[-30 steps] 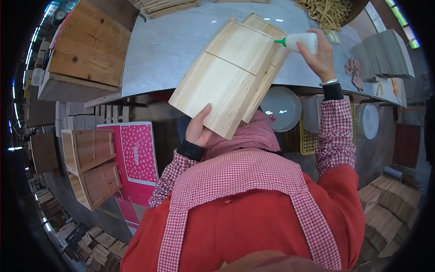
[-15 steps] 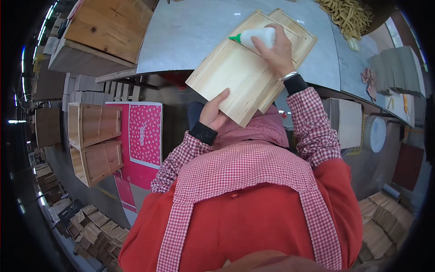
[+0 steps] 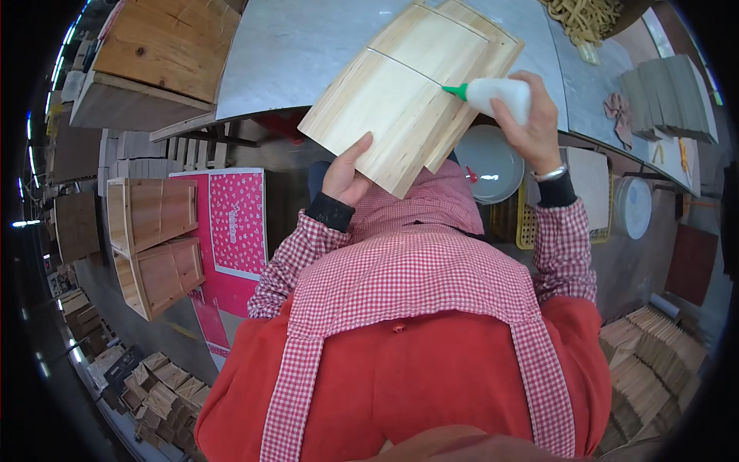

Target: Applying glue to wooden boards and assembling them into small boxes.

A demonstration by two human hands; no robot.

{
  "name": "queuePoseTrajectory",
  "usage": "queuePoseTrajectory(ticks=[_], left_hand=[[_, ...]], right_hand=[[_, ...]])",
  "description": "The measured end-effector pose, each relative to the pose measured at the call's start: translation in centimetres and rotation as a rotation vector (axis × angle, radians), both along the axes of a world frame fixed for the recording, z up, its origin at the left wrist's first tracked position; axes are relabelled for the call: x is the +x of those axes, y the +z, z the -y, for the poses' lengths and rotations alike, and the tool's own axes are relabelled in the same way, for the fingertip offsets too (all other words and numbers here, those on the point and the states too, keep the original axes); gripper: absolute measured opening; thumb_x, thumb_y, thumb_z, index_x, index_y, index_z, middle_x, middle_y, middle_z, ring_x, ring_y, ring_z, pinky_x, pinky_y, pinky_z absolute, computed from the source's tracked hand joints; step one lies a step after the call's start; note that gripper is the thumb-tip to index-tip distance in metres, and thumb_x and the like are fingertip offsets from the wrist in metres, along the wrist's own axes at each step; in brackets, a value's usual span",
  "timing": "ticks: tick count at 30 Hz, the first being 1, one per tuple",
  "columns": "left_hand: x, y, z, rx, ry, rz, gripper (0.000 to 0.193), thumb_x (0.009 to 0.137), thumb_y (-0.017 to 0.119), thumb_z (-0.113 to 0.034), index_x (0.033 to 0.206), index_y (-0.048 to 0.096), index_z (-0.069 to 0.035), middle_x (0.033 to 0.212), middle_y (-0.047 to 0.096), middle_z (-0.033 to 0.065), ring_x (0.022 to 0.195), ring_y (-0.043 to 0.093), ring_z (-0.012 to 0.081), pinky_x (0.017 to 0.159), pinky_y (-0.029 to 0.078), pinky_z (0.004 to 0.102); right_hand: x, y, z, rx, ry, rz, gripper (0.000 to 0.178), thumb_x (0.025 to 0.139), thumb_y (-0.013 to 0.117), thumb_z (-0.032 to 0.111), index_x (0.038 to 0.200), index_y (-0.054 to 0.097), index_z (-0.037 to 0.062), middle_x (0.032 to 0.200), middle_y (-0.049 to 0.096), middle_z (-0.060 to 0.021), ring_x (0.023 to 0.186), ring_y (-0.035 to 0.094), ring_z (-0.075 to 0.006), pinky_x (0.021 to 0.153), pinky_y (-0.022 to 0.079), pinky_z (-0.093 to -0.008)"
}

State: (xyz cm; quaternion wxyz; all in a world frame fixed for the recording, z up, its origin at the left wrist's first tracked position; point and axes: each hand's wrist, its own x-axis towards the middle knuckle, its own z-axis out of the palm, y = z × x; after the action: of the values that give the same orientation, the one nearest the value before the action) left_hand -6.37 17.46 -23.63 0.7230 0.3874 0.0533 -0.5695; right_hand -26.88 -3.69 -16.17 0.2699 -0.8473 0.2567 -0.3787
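Observation:
My left hand (image 3: pixel 348 173) grips the near edge of a pale wooden board (image 3: pixel 385 108), thumb on top and fingers hidden below. The board lies at a slant, its far part over the table and its near end over my lap. Other wooden pieces lie under it along its right side. My right hand (image 3: pixel 535 119) is wrapped round a white squeeze bottle (image 3: pixel 499 98) with a green nozzle. The bottle is tipped sideways, nozzle pointing left at the board's right part. A thin line runs across the board from its left edge to the nozzle; another crosses farther up.
The grey-white table (image 3: pixel 308 46) spans the far side. A large wooden box (image 3: pixel 165 50) stands at its left. Stacked grey panels (image 3: pixel 666 100) and a pink cloth (image 3: pixel 617 112) are on the right. Below the table sits a round pale basin (image 3: pixel 493 165); wooden crates (image 3: pixel 154 215) stand at left.
My right hand has carried the bottle right and nearer to me, its nozzle moving from the board's left edge toward its right side. A thin line now shows along that path.

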Motion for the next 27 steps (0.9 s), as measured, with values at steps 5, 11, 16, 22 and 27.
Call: queuePoseTrajectory(ticks=[5,11,16,22,27], left_hand=[[0.1,0.4,0.1,0.027,-0.016,-0.011,0.058,0.089,0.06,-0.013,0.136,0.029,-0.001,0.132,0.044,0.0166,0.122,0.045,0.0304,0.102,0.041,0.0449],[0.3,1.3,0.1,-0.037,-0.06,-0.006,0.061,0.092,0.056,-0.018,0.14,0.023,-0.001,0.136,0.04,0.0201,0.125,0.043,0.0321,0.103,0.04,0.047],[0.9,1.7,0.0,-0.017,-0.093,0.0,0.061,0.092,0.055,-0.02,0.14,0.022,-0.002,0.137,0.039,0.02,0.125,0.043,0.0326,0.103,0.04,0.0475],[1.0,1.9,-0.1,0.001,-0.091,-0.026,0.06,0.092,0.055,-0.021,0.14,0.023,-0.003,0.136,0.041,0.0191,0.124,0.045,0.0319,0.102,0.04,0.0474],[0.9,2.0,0.2,0.053,-0.052,0.004,0.061,0.092,0.056,-0.022,0.14,0.024,-0.003,0.136,0.042,0.0193,0.123,0.046,0.0322,0.102,0.04,0.0474]], right_hand=[[-3.5,-1.4,-0.4,0.182,-0.147,0.067,0.036,0.077,0.071,0.018,0.104,0.053,0.0023,0.086,0.06,-0.0121,0.07,0.061,-0.0228,0.064,0.05,-0.0328],[-4.0,-2.2,0.0,0.629,-0.377,0.596,0.033,0.084,0.067,0.022,0.106,0.051,0.0024,0.081,0.057,-0.0051,0.055,0.051,-0.0089,0.046,0.039,-0.0202],[-2.8,-4.1,4.6,0.636,-0.443,0.74,0.04,0.082,0.069,0.026,0.106,0.05,0.0002,0.086,0.057,-0.0086,0.058,0.055,-0.011,0.044,0.044,-0.0205],[-1.0,-5.2,8.7,0.559,-0.57,0.661,0.039,0.083,0.069,0.029,0.1,0.051,-0.0006,0.082,0.057,-0.0078,0.055,0.053,-0.0103,0.042,0.043,-0.022],[-1.1,-4.9,9.6,0.53,-0.581,0.572,0.037,0.082,0.07,0.03,0.094,0.052,0.0008,0.078,0.057,-0.0055,0.054,0.052,-0.0088,0.042,0.042,-0.0208]])
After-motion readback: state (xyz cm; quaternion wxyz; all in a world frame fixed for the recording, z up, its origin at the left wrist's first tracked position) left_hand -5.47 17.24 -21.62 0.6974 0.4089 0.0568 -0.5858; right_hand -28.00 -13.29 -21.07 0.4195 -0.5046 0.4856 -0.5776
